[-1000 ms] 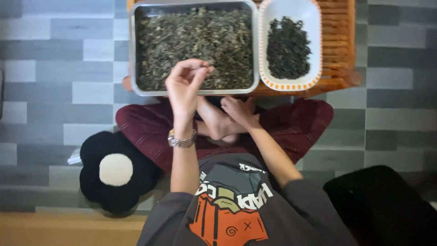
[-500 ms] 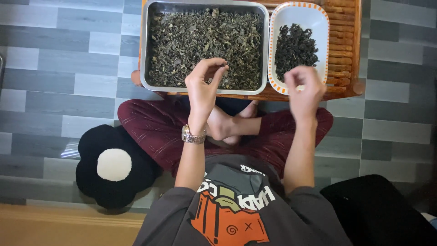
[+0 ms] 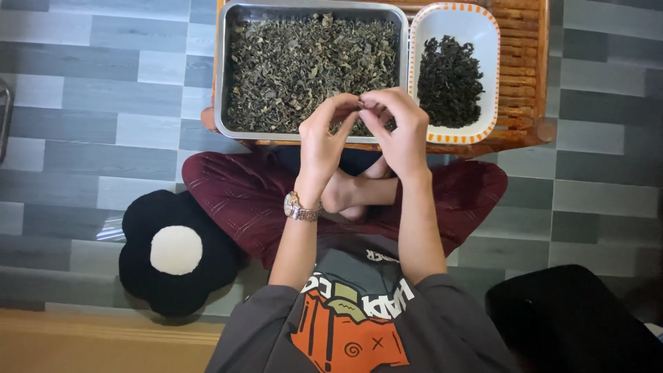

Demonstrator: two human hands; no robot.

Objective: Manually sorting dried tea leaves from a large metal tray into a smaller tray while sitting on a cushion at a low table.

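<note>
Two hands meet over the near edge of a metal tray heaped with dried tea leaves. The left hand and the right hand have their fingertips pressed together on a small dark bit of leaf, too small to tell more of, so each grip is closed on that one piece, apparently to work it between them just above the pile it came from. The tray rests on a low wooden slatted table, pulled close over the person's crossed legs so both dishes stay within easy reach. Just beside the tray, to its right, stands a white oval dish with an orange rim, holding a smaller, darker heap of leaves kept apart from the mixed ones. A wristwatch sits on the left wrist. On the grey plank floor lies a black flower-shaped cushion with a white centre.

Half a second earlier the hands were apart: the left pinched over the tray, the right hung at the near end of the oval dish. Now the right has come back across to join the left.
</note>
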